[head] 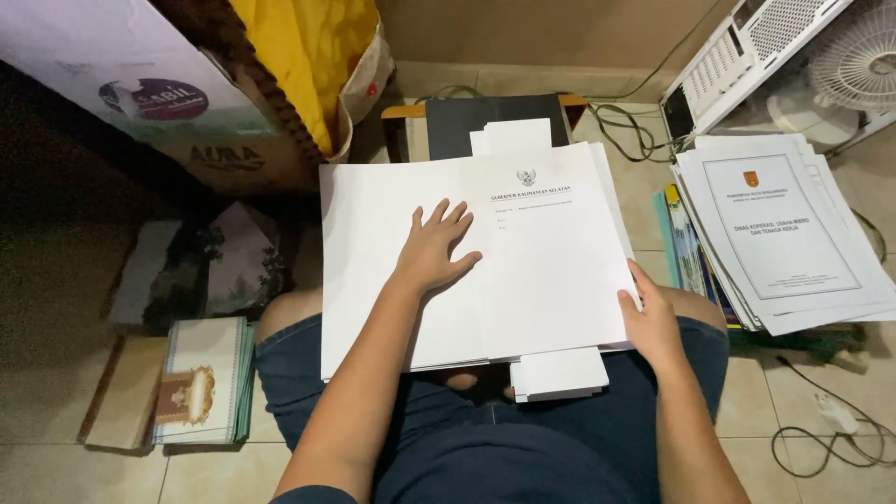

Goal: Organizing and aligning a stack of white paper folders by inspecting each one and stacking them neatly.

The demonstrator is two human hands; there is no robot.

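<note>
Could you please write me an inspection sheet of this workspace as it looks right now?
Surface: tiled floor; the person sits on it with a white paper stack across the lap.
Job's things: the paper stack, top sheet printed; narrower white sheets stick out below it.
Clutter: second paper pile on the right, decorated booklets on the left, cardboard box holding yellow cloth.
Grippers: left hand flat on the top sheet, fingers spread; right hand gripping the stack's right edge.
Cables: dark cables near the wall; a cable with a white plug at lower right.
Surroundings: white fan and a white vented case at upper right.
</note>
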